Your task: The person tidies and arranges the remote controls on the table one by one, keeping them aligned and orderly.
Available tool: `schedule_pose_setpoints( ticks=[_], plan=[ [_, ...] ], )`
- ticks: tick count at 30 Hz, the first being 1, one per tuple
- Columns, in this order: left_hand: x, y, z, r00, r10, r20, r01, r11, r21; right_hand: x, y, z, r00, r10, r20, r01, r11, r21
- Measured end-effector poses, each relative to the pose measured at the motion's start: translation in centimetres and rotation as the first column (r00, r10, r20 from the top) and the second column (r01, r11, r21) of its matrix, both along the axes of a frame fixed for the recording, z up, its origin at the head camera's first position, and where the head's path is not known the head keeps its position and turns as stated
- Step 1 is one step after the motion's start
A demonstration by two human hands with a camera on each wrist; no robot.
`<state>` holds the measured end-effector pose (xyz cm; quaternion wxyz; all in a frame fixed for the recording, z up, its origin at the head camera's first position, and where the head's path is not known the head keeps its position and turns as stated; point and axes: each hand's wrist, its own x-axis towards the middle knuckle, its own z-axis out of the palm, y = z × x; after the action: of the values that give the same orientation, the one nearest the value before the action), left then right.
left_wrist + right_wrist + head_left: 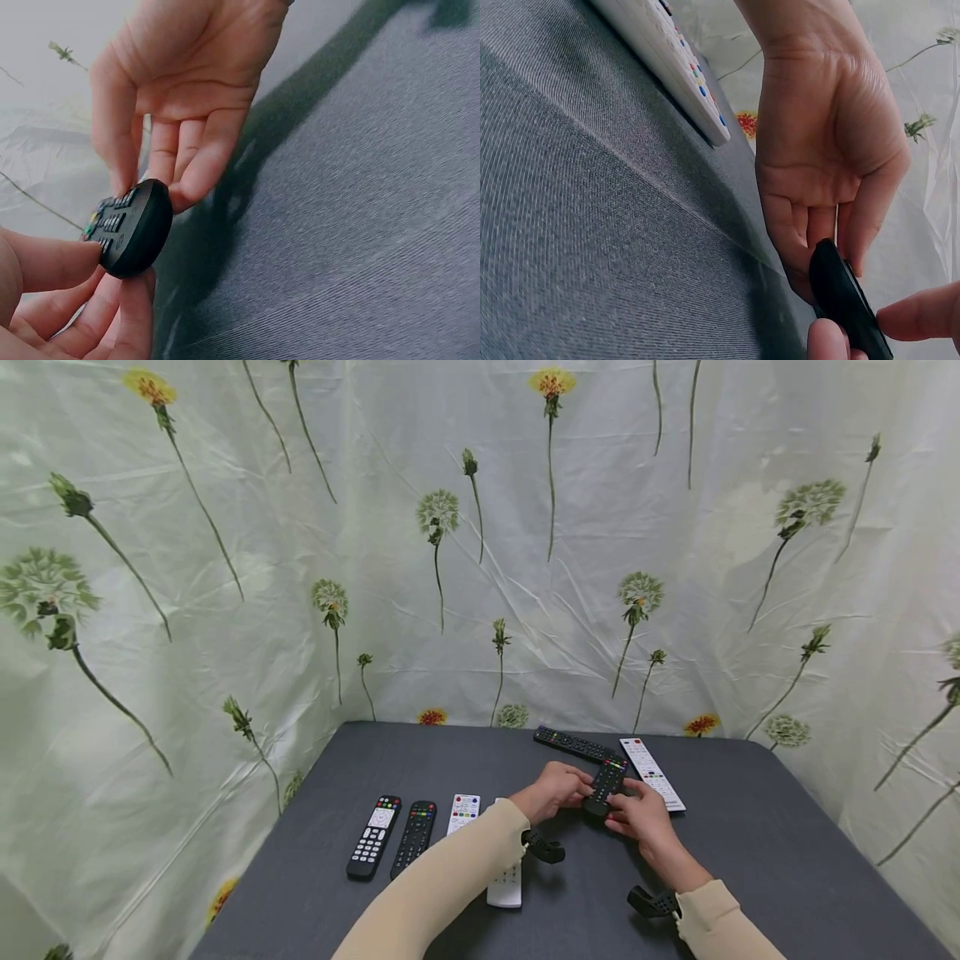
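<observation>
- The left hand (555,789) is bent to a narrow gap, thumb and fingers pinching one long side of a small black remote (607,783).
- The right hand (643,817) pinches the opposite side likewise — thumb on the button face, fingers beneath.
- That remote is raised off the table (757,843), right of its middle and nearer the back edge, coloured keys toward that edge.
- Just behind it, a long black remote (572,743) lies slantwise by the back edge; whether the two touch I cannot tell.
- Just beside the right hand, a long white remote (651,774) lies toward the back right corner.
- Toward the left edge stand out a black remote with white keys (373,839), an all-black one (415,837) and a short white one (463,810) — the last two partly behind the left sleeve (442,872).
- Another white remote (505,892) shows below that sleeve.
- Beyond the back edge hangs dandelion-printed cloth (390,543).
</observation>
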<state>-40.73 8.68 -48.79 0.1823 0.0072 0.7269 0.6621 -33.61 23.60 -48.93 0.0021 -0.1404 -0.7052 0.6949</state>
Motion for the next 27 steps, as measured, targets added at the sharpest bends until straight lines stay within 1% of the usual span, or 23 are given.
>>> schedule_pose_setpoints(
  ticks=[5,10,14,19,23,27],
  plan=[
    [0.3,-0.5,-0.2,1.000,0.013,0.001,-0.013,0.999,0.031,0.0,0.0,0.1,0.999,0.027,-0.027,-0.025,0.999,0.047],
    [1.0,-1.3,-0.3,1.000,0.031,-0.003,-0.031,0.996,0.082,0.1,-0.3,0.3,0.997,0.063,-0.041,-0.058,0.992,0.108],
    [1.7,-2.0,0.2,0.998,0.053,-0.020,-0.051,0.995,0.089,0.3,-0.7,0.6,0.993,0.106,-0.049,-0.098,0.984,0.152],
    [2.3,-2.6,1.1,0.997,0.072,-0.033,-0.070,0.996,0.055,0.5,-1.0,1.3,0.987,0.150,-0.057,-0.138,0.975,0.174],
    [2.6,-3.5,1.4,0.998,0.058,-0.039,-0.056,0.997,0.054,0.8,-1.3,1.7,0.980,0.193,-0.054,-0.178,0.962,0.207],
    [3.2,-4.4,1.7,0.998,0.038,-0.047,-0.036,0.998,0.060,1.1,-1.7,1.9,0.970,0.238,-0.060,-0.219,0.950,0.224]
  ],
)
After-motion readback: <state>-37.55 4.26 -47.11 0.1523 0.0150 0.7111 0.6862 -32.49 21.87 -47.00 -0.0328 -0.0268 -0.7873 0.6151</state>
